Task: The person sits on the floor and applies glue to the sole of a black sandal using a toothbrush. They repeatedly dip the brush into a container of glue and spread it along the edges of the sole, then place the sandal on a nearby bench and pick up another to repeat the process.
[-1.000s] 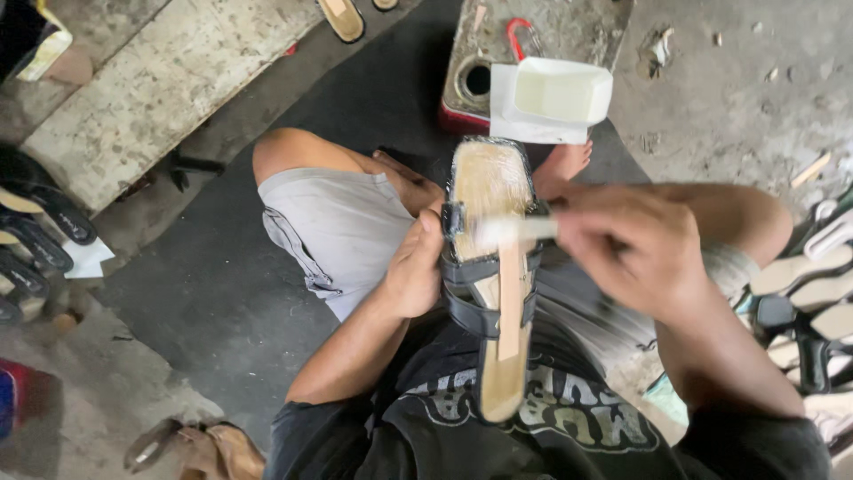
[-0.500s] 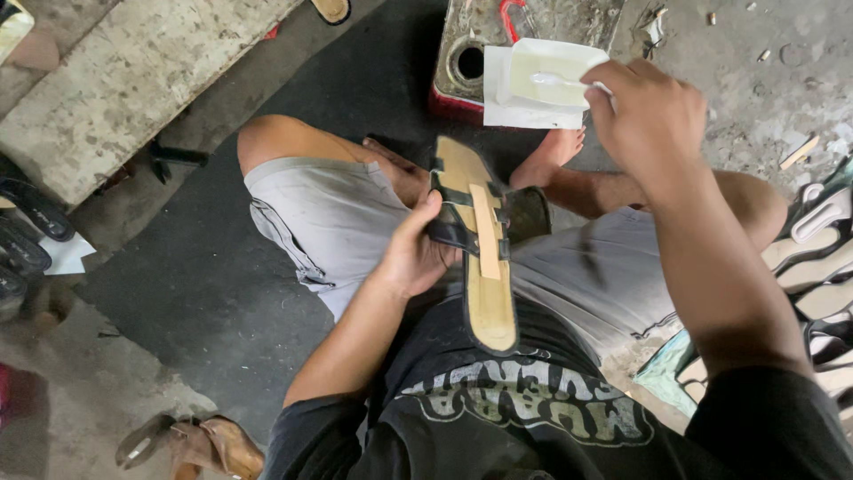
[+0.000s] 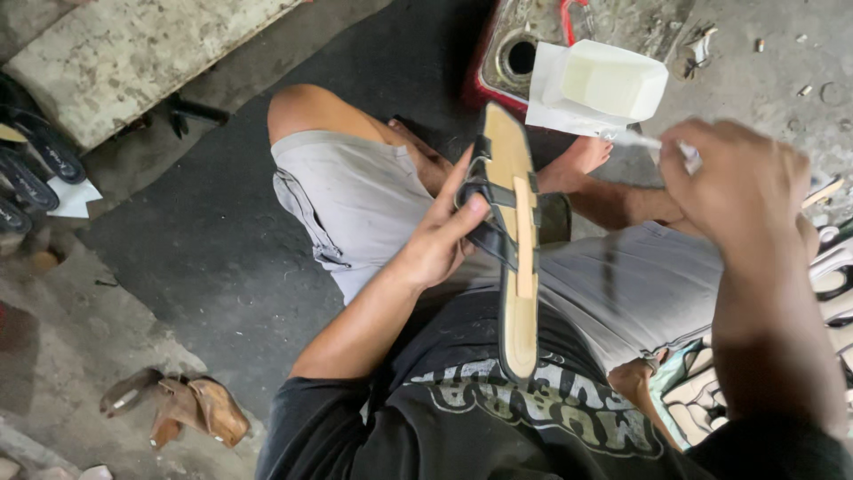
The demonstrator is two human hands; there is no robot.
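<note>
Workshop floor of rough grey concrete, with a dark mat (image 3: 222, 240) under a seated person in grey shorts and a black printed shirt.

Item, left hand (image 3: 444, 236): centre of view, fingers curled round the dark straps of a sandal (image 3: 515, 258), thumb pressed on the strap; firmly closed on it. The sandal stands on edge, its tan insole facing up, the toe toward 12 o'clock and the heel toward 6, resting against the shirt.

Item, right hand (image 3: 737, 191): at 3 o'clock from the sandal, well apart from it, fingers pinched shut on a thin pale brush (image 3: 653, 142); its blurred tip points toward 9 o'clock.

Item, white plastic tub (image 3: 609, 80): at 1 o'clock, just above the brush tip, sitting on a red metal can (image 3: 498, 62) with a round opening.

Item, concrete slab (image 3: 133, 49): at 10 o'clock.

Item, dark sandals (image 3: 35, 169): at 9 o'clock, by the frame edge.

Item, brown shoe pair (image 3: 187, 409): at 7 o'clock on the bare floor.
</note>
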